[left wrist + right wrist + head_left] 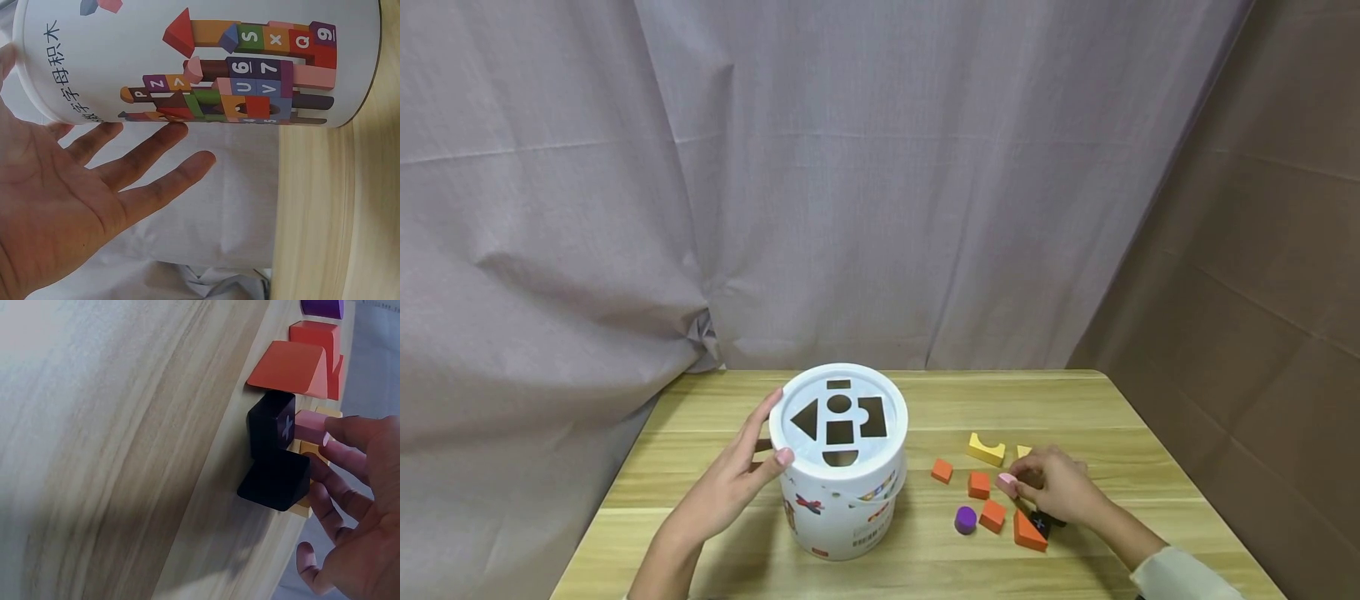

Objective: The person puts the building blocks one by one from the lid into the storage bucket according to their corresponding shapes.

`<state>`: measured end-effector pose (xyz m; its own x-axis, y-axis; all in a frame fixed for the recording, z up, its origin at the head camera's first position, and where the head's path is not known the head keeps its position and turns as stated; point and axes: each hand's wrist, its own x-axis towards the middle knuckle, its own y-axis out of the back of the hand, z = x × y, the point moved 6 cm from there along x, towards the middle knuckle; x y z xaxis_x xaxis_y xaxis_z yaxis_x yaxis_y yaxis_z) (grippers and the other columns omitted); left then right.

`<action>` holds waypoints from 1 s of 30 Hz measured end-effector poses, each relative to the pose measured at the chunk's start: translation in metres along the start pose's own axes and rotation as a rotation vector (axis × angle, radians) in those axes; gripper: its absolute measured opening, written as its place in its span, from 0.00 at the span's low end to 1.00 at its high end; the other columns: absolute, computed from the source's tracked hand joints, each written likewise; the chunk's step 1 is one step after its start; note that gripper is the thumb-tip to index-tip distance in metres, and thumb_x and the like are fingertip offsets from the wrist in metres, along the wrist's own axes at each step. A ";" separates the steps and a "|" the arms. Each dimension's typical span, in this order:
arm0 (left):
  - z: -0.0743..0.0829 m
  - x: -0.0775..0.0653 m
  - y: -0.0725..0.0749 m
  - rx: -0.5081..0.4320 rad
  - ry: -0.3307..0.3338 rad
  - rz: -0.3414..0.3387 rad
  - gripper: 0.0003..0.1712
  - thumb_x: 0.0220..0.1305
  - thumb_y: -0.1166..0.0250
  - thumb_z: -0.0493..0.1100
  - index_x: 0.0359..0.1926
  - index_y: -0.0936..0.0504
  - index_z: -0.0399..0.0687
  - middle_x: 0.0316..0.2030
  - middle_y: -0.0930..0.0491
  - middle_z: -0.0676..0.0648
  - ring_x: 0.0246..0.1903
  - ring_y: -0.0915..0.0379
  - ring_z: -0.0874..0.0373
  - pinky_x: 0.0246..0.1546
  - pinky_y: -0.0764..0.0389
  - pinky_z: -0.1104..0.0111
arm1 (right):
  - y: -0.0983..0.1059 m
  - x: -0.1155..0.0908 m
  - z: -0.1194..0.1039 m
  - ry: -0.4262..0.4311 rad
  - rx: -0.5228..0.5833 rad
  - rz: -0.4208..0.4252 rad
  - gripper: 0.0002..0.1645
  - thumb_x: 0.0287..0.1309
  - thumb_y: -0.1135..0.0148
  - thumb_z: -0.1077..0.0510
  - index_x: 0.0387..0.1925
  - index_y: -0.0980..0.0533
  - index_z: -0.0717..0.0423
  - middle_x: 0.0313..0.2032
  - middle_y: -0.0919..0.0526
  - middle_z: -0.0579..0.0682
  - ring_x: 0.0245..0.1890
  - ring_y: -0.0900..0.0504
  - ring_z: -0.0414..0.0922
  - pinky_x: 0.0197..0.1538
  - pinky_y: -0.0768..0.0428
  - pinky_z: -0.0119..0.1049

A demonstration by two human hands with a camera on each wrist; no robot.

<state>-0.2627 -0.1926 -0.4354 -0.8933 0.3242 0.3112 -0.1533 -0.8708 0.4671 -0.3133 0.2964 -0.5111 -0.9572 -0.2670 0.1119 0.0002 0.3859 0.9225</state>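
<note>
My left hand [730,479] rests against a white bucket [838,521], its thumb on the lid's rim and its fingers along the far side. In the left wrist view those fingers are spread and straight beside the printed wall. The lid [874,461] has several shaped holes. My right hand [1060,487] pinches a pink block [1007,484] between thumb and finger, the other fingers loosely bent. Beside it are a black block with a white plus sign [272,427], a plain black block [275,479] and an orange triangular block [1029,532]. Yellow blocks are partly hidden behind the right hand.
Between bucket and right hand lie a purple cylinder [966,520], orange blocks [978,485] and a yellow block with a curved notch [986,450]. The wooden table [1000,400] ends at a grey curtain [880,208] behind, with a brown cloth [1240,333] on the right.
</note>
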 end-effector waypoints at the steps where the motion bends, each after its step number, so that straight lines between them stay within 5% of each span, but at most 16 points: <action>1: 0.000 0.000 0.000 0.000 0.002 0.000 0.48 0.84 0.38 0.50 0.89 0.56 0.80 0.85 0.42 0.38 0.69 0.22 0.33 0.55 0.13 0.60 | -0.001 0.000 0.000 -0.001 -0.004 -0.001 0.09 0.61 0.16 0.53 0.40 0.09 0.36 0.37 0.11 0.33 0.44 0.18 0.43 0.45 0.33 0.51; 7: -0.001 0.000 0.000 0.001 -0.001 0.000 0.48 0.84 0.38 0.50 0.89 0.56 0.81 0.85 0.42 0.38 0.69 0.22 0.34 0.55 0.13 0.61 | -0.004 0.002 -0.001 0.008 -0.023 -0.001 0.09 0.60 0.15 0.49 0.39 0.10 0.35 0.38 0.10 0.33 0.44 0.17 0.42 0.45 0.28 0.51; 15: -0.001 0.000 -0.001 0.001 0.003 0.001 0.48 0.84 0.38 0.50 0.89 0.55 0.81 0.86 0.42 0.38 0.68 0.22 0.34 0.55 0.13 0.59 | -0.005 -0.001 -0.004 0.057 0.018 0.006 0.09 0.61 0.17 0.50 0.37 0.14 0.34 0.33 0.15 0.28 0.36 0.25 0.33 0.42 0.30 0.37; 25: -0.001 -0.002 -0.001 0.011 0.009 0.005 0.47 0.84 0.38 0.50 0.89 0.55 0.80 0.86 0.43 0.37 0.68 0.22 0.34 0.57 0.13 0.56 | -0.001 -0.002 -0.005 0.096 0.169 0.008 0.15 0.62 0.19 0.61 0.41 0.20 0.47 0.36 0.12 0.39 0.37 0.16 0.32 0.40 0.13 0.32; 30: 0.000 0.000 0.000 0.005 0.008 0.004 0.47 0.85 0.38 0.50 0.89 0.55 0.79 0.85 0.42 0.38 0.69 0.22 0.35 0.57 0.13 0.60 | 0.008 -0.001 -0.012 0.155 0.234 0.077 0.16 0.59 0.19 0.69 0.43 0.17 0.52 0.39 0.13 0.46 0.39 0.13 0.36 0.40 0.10 0.30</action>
<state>-0.2629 -0.1926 -0.4358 -0.8972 0.3175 0.3068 -0.1472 -0.8702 0.4702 -0.3092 0.2894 -0.4994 -0.9013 -0.3535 0.2504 -0.0123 0.5988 0.8008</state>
